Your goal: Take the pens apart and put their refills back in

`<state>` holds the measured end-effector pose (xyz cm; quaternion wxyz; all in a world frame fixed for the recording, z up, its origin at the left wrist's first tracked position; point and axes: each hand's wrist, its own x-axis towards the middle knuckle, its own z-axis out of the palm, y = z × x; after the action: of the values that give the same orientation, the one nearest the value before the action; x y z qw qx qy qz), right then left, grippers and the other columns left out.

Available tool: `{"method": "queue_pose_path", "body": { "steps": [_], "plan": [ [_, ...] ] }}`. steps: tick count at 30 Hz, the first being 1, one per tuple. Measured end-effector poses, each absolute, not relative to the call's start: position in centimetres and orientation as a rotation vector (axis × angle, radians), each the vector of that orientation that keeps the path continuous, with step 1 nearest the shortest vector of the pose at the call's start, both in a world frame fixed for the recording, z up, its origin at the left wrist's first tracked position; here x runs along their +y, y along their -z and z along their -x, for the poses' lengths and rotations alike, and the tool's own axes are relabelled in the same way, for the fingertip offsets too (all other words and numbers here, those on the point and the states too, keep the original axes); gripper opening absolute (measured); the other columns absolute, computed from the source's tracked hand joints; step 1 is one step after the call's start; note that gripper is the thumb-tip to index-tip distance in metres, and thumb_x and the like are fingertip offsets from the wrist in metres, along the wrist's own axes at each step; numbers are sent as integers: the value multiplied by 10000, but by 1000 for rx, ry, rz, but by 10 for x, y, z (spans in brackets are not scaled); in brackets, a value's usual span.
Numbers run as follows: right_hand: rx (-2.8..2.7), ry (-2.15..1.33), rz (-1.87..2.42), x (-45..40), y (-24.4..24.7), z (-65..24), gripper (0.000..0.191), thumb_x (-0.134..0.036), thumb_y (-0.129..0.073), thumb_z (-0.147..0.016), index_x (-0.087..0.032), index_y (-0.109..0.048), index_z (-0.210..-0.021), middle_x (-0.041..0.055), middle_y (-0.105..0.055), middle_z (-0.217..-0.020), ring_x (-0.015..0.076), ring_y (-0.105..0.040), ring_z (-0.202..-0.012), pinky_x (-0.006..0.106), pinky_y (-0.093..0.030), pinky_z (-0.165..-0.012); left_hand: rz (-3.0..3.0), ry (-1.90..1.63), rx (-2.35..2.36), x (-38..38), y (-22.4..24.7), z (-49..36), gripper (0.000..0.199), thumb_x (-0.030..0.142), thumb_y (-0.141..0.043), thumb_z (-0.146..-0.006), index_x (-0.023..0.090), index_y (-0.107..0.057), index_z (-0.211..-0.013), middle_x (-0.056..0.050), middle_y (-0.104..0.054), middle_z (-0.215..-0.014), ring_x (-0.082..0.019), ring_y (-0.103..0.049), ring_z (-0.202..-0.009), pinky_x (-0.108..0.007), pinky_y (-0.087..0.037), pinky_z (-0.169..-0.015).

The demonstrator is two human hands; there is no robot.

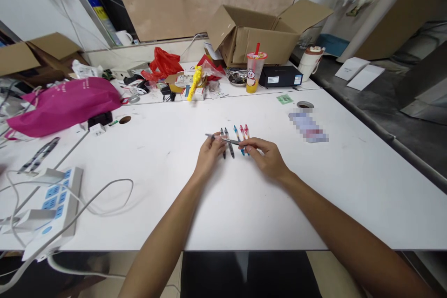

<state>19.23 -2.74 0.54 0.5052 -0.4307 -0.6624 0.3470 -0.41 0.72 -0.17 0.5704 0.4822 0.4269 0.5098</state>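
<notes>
My left hand (212,147) has its thumb and fingertips pinched together on one end of a slim grey pen (230,141), and my right hand (267,154) has thumb and fingers closed on the other end, so the pen lies nearly level between them above the middle of the worktop (146,158) (whether it is one piece or parted under my left fingers, I cannot tell). Beneath it, in a loose row pointing from the near edge towards the far edge, lie two dark pens (231,150), partly behind my left fingers, then a blue pen (236,131) and two pink pens (246,131), whose lower parts are partly covered by my right fingers. At the near left corner of the worktop sits a white power strip (72,205) with plugs in it and pale cable looping over it. Along the far edge I have a drink cup (251,72) with a red straw, just beside a black box (280,77), and behind them an open cardboard box (260,39). A magenta bag (70,102) slumps near the far left corner, and a small green packet (285,98) lies towards the right edge.
</notes>
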Motion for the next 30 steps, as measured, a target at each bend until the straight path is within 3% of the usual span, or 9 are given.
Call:
{"method": "queue_pose_path", "body": {
  "steps": [5,9,12,16,21,25,30],
  "plan": [
    [-1451,-1243,995,-24,-3,-187,355,-494,-532,-951,-212,-584,-1161,52,-697,-911,149,-599,-674,293,-468,-591,-900,-1166,825,4,-9,4,346,432,-710,-888,169,-597,-1082,-145,-746,-1148,-174,-745,-924,-358,-587,-926],
    [-1509,-1576,1105,-24,-6,-185,526,-639,-363,-985,-175,-607,-941,27,-642,-669,120,-480,-498,271,-363,-483,-921,-1141,808,-1,-10,2,368,438,-760,-844,172,-598,-1038,-127,-760,-1096,-170,-756,-852,-308,-614,-813],
    [-1663,-1332,1175,-27,-8,-187,449,-572,-378,-1009,-203,-584,-855,-18,-579,-598,127,-470,-527,281,-383,-553,-922,-1156,838,-3,-9,0,375,449,-768,-832,179,-589,-1019,-127,-759,-1108,-181,-759,-873,-279,-613,-756],
    [-1882,-909,1304,-32,-9,-190,316,-486,-452,-1001,-232,-613,-903,-51,-528,-591,135,-464,-539,286,-348,-572,-914,-1161,912,-3,-9,-1,382,472,-752,-840,168,-594,-1009,-145,-755,-1124,-189,-760,-880,-266,-608,-722],
    [-1733,-1047,1251,-33,-7,-185,373,-506,-408,-1014,-222,-605,-873,1,-658,-728,139,-523,-580,299,-422,-601,-913,-1185,964,-2,-9,-2,368,460,-742,-854,150,-616,-1009,-154,-763,-1082,-169,-756,-826,-272,-610,-737],
    [-1565,-1013,1193,-29,-1,-182,272,-470,-570,-945,-234,-596,-1079,61,-707,-1015,170,-618,-760,333,-504,-709,-881,-1181,960,-1,-7,-2,382,468,-744,-851,163,-608,-1038,-167,-743,-1165,-211,-757,-942,-305,-618,-770],
    [-1515,-1009,1185,-24,3,-184,285,-456,-578,-944,-241,-572,-1131,77,-694,-1061,191,-647,-855,357,-529,-764,-871,-1178,965,0,-4,-3,391,471,-746,-848,162,-611,-1047,-177,-724,-1219,-224,-752,-977,-308,-623,-766]
  ]
}}
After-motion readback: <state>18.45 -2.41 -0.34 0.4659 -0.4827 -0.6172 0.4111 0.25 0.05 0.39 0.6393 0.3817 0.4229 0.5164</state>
